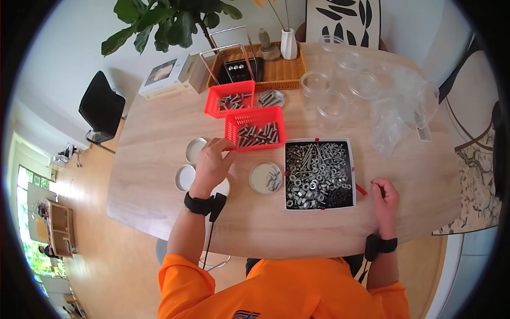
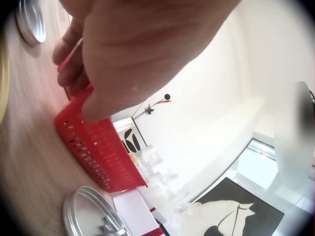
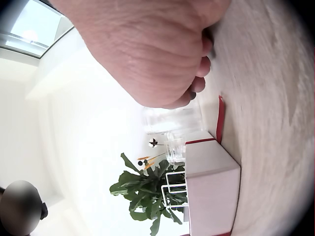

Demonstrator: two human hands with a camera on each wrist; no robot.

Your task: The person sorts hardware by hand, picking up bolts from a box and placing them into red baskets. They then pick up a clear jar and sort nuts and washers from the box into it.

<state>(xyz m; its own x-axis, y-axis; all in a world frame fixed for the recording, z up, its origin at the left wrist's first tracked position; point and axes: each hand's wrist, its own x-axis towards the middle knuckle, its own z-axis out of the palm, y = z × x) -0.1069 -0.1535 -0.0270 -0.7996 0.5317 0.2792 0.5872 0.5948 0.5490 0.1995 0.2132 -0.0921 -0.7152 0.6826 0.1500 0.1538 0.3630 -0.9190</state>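
Observation:
My left hand (image 1: 212, 162) grips the near left corner of the front red plastic basket (image 2: 101, 142), which holds several bolts (image 1: 258, 135). In the left wrist view the thumb lies against the basket's outer wall while the other fingers curl over its rim. Low over the table, my right hand (image 1: 386, 199) is curled beside the white-edged box (image 1: 353, 175) of mixed screws, nuts and bolts. A small dark piece (image 3: 192, 95) shows at its fingertips in the right wrist view; most of it is hidden by the fingers.
A round lid (image 1: 257, 183) with several bolts stands between basket and box. Shallow round lids (image 1: 185, 178) lie around my left hand. Behind are a second red basket (image 1: 211, 101), a wicker tray (image 1: 289, 83) and a white carton (image 1: 159, 74). Clear tubs (image 1: 332, 106) and plastic bags (image 1: 388, 125) occupy the right.

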